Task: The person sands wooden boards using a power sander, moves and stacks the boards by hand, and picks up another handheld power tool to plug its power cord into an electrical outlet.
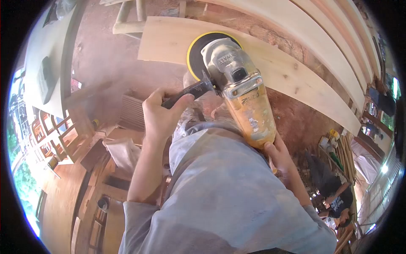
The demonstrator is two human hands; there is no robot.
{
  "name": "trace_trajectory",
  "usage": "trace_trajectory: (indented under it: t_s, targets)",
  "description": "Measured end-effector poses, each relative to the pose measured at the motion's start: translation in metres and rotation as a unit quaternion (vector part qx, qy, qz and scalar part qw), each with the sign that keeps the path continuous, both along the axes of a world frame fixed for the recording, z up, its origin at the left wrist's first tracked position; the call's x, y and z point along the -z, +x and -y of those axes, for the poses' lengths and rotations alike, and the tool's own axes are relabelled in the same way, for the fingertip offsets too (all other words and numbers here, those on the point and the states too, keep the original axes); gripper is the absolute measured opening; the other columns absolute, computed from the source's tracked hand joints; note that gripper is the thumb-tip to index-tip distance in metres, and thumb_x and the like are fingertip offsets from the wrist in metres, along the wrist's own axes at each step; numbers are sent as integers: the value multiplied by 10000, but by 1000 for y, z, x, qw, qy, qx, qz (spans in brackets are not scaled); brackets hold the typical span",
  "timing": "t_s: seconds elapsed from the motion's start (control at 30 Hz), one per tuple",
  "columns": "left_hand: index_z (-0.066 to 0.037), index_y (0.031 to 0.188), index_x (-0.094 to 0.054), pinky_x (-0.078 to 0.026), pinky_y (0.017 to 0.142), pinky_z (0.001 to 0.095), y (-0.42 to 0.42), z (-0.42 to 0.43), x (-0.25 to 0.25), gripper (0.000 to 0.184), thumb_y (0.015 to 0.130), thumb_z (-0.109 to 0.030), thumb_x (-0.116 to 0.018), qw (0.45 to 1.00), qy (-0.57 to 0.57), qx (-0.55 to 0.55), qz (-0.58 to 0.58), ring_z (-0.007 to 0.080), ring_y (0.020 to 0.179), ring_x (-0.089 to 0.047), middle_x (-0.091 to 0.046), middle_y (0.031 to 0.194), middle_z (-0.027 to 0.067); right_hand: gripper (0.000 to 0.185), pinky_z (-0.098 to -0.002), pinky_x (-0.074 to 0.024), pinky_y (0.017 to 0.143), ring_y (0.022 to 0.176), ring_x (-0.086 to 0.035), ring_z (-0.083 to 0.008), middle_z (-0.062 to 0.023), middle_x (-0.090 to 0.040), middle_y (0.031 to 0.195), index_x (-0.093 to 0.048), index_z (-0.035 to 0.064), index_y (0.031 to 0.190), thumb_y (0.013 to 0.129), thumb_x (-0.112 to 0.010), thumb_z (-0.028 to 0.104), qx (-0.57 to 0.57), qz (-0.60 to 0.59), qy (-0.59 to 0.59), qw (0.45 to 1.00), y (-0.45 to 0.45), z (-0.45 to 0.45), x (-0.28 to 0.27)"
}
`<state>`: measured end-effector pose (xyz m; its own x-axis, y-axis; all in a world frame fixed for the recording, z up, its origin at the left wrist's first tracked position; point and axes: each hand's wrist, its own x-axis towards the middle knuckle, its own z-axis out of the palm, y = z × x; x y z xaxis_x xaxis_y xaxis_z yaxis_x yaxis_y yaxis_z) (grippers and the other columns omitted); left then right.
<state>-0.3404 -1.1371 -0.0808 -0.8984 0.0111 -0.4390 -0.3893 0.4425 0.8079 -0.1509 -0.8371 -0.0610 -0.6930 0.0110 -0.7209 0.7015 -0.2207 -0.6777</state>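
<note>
A worn yellow angle grinder [251, 110] with a grey metal head lies across the middle of the view. Its round black sanding disc [196, 56] has a yellow rim and rests over a long pale wooden board [292, 78]. My left hand [163, 111] is closed around the black side handle [189, 93]. At the rear end of the yellow body, my right hand [278, 153] grips the grinder, its fingers mostly hidden underneath. The disc's underside is out of sight, so I cannot tell how fully it touches the board.
More long planks [308, 38] lie beyond the board. A light tabletop [44, 63] stands at the left, near wooden chair frames [53, 135]. A pale cloth [122, 153] hangs over wood at lower left. Another person [336, 199] in dark clothes is at the right. Dust hazes the left.
</note>
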Motion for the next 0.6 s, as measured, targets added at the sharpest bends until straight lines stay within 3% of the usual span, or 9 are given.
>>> trace_trajectory:
  t_s: [0.23,0.3,0.37,0.4,0.47,0.53,0.6]
  targets:
    - [33,884,-723,-469,605,242,-49,93,-15,207,812,-148,-794,999,-22,-45,1,85,632,-568,-680,725,28,723,-374,-293,1174,1401,-399,-231,-160,-435,1501,-284,-45,1521,968,-633,262,-53,-13,12,998,-75,83,-7]
    - [36,900,-726,-464,604,241,-59,119,-3,209,818,-147,-787,993,-48,-47,-96,91,638,-573,-670,724,14,728,-374,-309,1164,1391,-411,-233,-166,-447,1490,-290,-50,1513,965,-638,279,-94,-28,33,995,-102,98,-6]
    - [26,903,-731,-419,546,228,-65,133,0,216,841,-172,-791,989,-58,-67,-122,71,604,-540,-647,713,-11,734,-374,-324,1154,1382,-424,-235,-173,-459,1479,-296,-55,1506,963,-644,296,-134,-43,54,989,-132,104,-7]
    - [34,908,-727,-436,578,239,-67,142,8,233,836,-175,-800,990,-56,-79,-100,79,636,-560,-650,716,-1,732,-374,-338,1143,1368,-438,-238,-181,-473,1464,-305,-59,1498,961,-648,303,-150,-58,38,986,-145,104,-9]
    - [43,912,-723,-454,611,250,-71,142,15,250,832,-177,-809,993,-46,-79,-78,87,668,-579,-652,720,9,731,-373,-351,1131,1355,-453,-241,-190,-487,1449,-314,-63,1490,960,-651,311,-153,-72,29,985,-159,92,-5]
    - [40,897,-726,-429,570,259,-79,124,5,258,836,-194,-815,989,-49,-132,-36,83,635,-557,-635,691,9,732,-373,-362,1121,1341,-468,-244,-198,-499,1433,-319,-68,1484,958,-652,317,-201,-51,44,977,-167,71,1]
    - [38,887,-726,-417,549,264,-87,99,1,261,840,-203,-815,992,-39,-117,-27,80,613,-545,-632,681,12,744,-372,-364,1120,1334,-477,-246,-203,-507,1422,-318,-73,1483,954,-657,325,-209,-35,49,976,-172,46,4]
